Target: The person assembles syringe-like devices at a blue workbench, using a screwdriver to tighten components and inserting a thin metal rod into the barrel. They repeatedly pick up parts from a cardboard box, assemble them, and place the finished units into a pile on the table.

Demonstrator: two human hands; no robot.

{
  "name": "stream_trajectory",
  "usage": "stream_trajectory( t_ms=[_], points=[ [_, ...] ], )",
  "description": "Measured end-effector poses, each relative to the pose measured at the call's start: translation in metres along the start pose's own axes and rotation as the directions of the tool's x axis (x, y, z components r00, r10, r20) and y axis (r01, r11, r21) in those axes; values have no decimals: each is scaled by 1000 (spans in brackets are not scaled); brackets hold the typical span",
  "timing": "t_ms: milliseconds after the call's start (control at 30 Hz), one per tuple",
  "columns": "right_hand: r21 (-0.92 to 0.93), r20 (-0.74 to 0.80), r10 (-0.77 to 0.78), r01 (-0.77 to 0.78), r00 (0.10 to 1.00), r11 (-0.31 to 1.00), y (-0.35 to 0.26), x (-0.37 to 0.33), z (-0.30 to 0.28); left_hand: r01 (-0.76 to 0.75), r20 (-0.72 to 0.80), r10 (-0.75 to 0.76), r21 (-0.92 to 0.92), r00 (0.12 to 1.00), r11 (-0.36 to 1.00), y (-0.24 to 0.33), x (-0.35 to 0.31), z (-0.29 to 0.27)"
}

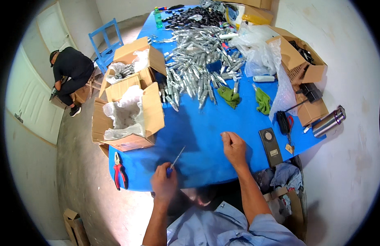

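Observation:
Near the table's front edge, my left hand (163,182) is closed around the blue handle of a screwdriver (177,156). Its thin metal shaft points up and to the right. My right hand (234,149) is a closed fist above the blue table covering (198,135); whatever its fingers may hold is hidden. To the left of my left hand lie pliers (119,174) with red and black handles. Farther back, a large heap of slender silver metal pieces (194,65) covers the middle of the table.
An open carton (153,119) lined with white plastic stands at left, another behind it. Green cloths (229,97), a dark flat device (270,147), a steel flask (329,121) and bubble wrap (282,82) lie rightward. Far left, a person (73,71) sits bent over near a blue chair (106,45).

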State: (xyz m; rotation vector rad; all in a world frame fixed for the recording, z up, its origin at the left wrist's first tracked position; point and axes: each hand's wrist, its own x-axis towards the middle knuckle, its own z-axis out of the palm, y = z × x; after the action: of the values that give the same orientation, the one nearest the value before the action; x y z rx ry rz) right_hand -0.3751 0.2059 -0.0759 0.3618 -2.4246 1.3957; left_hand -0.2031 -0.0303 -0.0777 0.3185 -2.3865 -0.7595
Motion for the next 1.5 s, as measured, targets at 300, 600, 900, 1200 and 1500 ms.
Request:
stream_trajectory(
  t_ms=[300,600,900,1200,1500],
  points=[
    [31,-45,-32,34,998,999,-3,2,1,70,13,-70,23,997,997,-2,-3,5],
    [53,-34,-24,26,999,998,-3,1,-3,51,-14,-50,31,999,998,2,-2,5],
    [57,-60,-38,42,997,997,-3,1,-1,17,-40,-15,52,999,998,-3,-2,9],
    [32,-75,-62,65,995,997,-6,0,0,35,-37,-34,35,999,999,3,0,5],
    [40,-9,-30,31,1000,999,-5,0,0,0,-47,1,19,999,1000,6,3,0]
  ],
)
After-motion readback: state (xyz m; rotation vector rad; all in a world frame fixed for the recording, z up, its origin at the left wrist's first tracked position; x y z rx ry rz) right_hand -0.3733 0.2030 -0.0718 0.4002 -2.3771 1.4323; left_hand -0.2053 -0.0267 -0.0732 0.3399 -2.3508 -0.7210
